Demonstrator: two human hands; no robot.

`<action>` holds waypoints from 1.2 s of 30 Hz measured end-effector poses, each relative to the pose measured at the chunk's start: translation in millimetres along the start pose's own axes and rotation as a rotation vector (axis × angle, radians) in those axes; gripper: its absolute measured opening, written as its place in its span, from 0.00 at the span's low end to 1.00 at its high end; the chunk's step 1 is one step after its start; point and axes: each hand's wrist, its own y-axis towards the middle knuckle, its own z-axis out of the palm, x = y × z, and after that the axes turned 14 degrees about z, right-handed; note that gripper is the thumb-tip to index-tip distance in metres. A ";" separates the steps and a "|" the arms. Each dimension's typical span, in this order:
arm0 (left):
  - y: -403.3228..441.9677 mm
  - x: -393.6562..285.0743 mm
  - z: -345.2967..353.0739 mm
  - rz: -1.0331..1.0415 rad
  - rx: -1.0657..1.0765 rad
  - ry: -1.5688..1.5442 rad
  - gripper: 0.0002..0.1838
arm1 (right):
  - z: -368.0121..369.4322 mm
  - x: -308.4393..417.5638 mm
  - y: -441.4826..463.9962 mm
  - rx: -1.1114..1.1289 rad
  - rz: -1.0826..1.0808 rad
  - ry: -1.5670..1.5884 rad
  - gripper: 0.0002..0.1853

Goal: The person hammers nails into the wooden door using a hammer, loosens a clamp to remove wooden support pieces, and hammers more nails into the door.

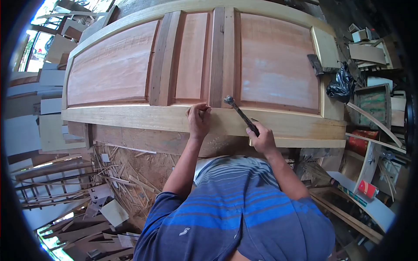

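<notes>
A wooden door (143, 114) with recessed reddish panels lies flat in front of me. My right hand (264, 138) is wrapped round the dark handle of a hammer (240, 111), whose head is raised over the door's near rail, right of my other hand. My left hand (199, 122) rests on that rail with thumb and fingers pinched together at the lower edge of the narrow middle panel (191, 56). Whatever small thing those fingertips hold is too small to make out.
A black plastic bag (341, 83) and a dark block-like tool (315, 65) lie at the door's right end. Wood scraps (126, 174) litter the floor below. Stacked boards (54, 104) stand at left; a red container (363, 141) sits at right.
</notes>
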 end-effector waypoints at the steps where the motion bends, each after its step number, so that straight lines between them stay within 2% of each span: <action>1: 2.1 -0.2 -3.3 0.060 0.032 0.065 0.07 | 4.4 -3.2 2.4 0.002 -0.015 0.000 0.15; 5: 5.2 -3.3 -4.9 0.166 0.090 0.179 0.06 | 9.5 -2.8 2.8 -0.001 -0.069 -0.017 0.15; 11: 3.9 -8.1 -2.8 0.195 0.081 0.230 0.07 | 10.3 1.1 -6.2 -0.016 -0.095 -0.061 0.14; 17: 1.8 -11.4 -1.9 0.244 0.079 0.245 0.09 | 17.3 6.0 -7.0 -0.084 -0.278 -0.197 0.14; 20: -0.2 -8.3 -2.5 0.293 0.104 0.267 0.13 | 21.3 11.4 -6.4 -0.136 -0.349 -0.227 0.15; 26: 1.2 -16.2 -2.9 0.171 0.054 0.183 0.30 | 15.5 26.7 -16.8 -0.155 -0.370 -0.279 0.15; 30: -0.1 -11.2 -3.7 0.203 0.076 0.195 0.33 | 16.2 26.5 -12.8 -0.122 -0.339 -0.419 0.16; 36: -0.2 -12.9 -6.0 0.234 0.054 0.206 0.34 | 12.6 42.4 -25.3 -0.168 -0.414 -0.196 0.15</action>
